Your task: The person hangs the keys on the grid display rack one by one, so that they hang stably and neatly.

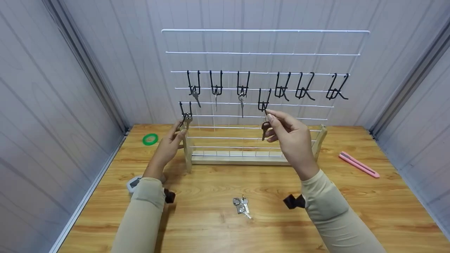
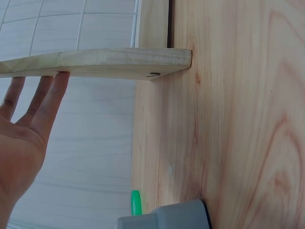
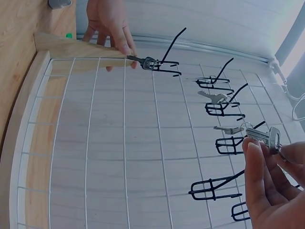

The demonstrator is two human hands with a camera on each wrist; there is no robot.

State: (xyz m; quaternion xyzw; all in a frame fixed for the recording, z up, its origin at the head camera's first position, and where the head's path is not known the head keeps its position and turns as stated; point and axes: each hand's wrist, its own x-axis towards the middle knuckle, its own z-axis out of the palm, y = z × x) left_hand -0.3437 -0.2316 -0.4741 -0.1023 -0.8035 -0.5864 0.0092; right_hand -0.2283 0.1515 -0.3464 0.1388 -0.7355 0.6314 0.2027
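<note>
The wood-grain bench [image 1: 218, 225] carries a white wire rack [image 1: 263, 52] in a pale wooden frame. Left hand [image 1: 168, 144], fingers straight, steadies the frame's post. Right hand [image 1: 290, 135] pinches a small metal key [image 1: 263, 130] just below a black hook [image 1: 263, 102]. Best to lift it squarely, hole over the hook's tip.

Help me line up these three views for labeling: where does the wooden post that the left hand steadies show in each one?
Head: wooden post, left of center, left hand against it.
Left wrist: runs across the top, straight fingers beneath it.
Right wrist: upper left, the left hand behind it.
Shared landmark: the white wire grid fixed to the post.
</note>
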